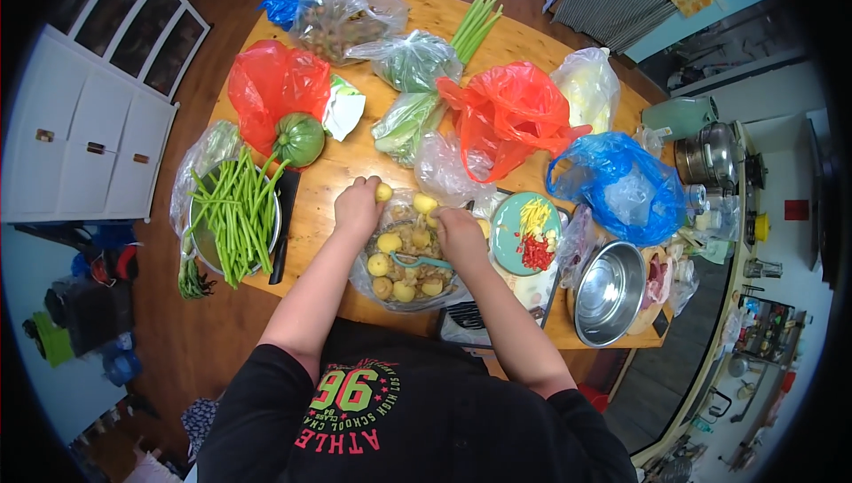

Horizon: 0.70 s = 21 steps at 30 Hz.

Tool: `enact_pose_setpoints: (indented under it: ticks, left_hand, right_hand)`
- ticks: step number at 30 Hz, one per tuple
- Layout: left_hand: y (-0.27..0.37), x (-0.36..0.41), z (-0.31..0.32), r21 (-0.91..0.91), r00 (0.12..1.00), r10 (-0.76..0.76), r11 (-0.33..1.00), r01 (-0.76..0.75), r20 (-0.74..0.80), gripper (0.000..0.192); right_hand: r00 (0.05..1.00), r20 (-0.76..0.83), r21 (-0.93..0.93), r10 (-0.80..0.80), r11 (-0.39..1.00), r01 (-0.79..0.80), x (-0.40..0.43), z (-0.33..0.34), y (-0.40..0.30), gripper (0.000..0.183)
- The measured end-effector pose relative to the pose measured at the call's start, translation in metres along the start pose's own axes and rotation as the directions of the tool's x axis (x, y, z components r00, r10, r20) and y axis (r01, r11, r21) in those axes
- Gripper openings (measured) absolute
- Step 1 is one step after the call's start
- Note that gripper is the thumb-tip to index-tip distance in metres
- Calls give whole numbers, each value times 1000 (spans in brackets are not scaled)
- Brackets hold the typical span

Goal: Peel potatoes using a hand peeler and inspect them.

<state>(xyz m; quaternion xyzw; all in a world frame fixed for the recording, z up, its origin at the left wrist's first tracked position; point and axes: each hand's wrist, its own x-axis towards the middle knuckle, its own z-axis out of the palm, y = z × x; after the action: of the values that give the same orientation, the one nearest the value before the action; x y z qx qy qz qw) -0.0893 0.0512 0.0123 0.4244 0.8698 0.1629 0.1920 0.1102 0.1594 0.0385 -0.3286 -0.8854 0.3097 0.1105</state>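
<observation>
Before me on the wooden table lies a clear plastic bag (363, 286), spread under a heap of peels (399, 274) and several peeled potatoes (389, 242). My left hand (358, 210), at the bag's far left edge, grips a small peeled potato (383, 192). At the far right edge my right hand (460, 236) has its fingers at another potato (425, 203); whether they grip it or the bag's rim, I cannot tell. A peeler with a teal handle (426, 261) rests on the heap beside my right hand.
Left stands a metal bowl (201, 243) of green stalks (236, 216), near a round green squash (299, 140). To the right are a green plate (504, 243) with chopped yellow and red pieces, and a steel bowl (609, 293). Red bags (512, 117) and a blue bag (619, 183) lie beyond.
</observation>
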Motion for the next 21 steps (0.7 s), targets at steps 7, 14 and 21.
enact_pose_setpoints:
  ticks: [7, 14, 21]
  left_hand:
    - [-12, -9, -4, -308, 992, -117, 944, 122, 35, 38]
    - [-16, -50, -31, -813, 821, -162, 134, 567, 547, 42]
    - [-18, -72, -16, -536, 830, 186, -684, 494, 526, 57]
  right_hand:
    - [978, 24, -440, -205, 877, 194, 36, 35, -9, 19]
    - [953, 259, -636, 156, 770, 47, 64, 58, -23, 17]
    - [948, 220, -583, 232, 810, -63, 61, 42, -31, 29]
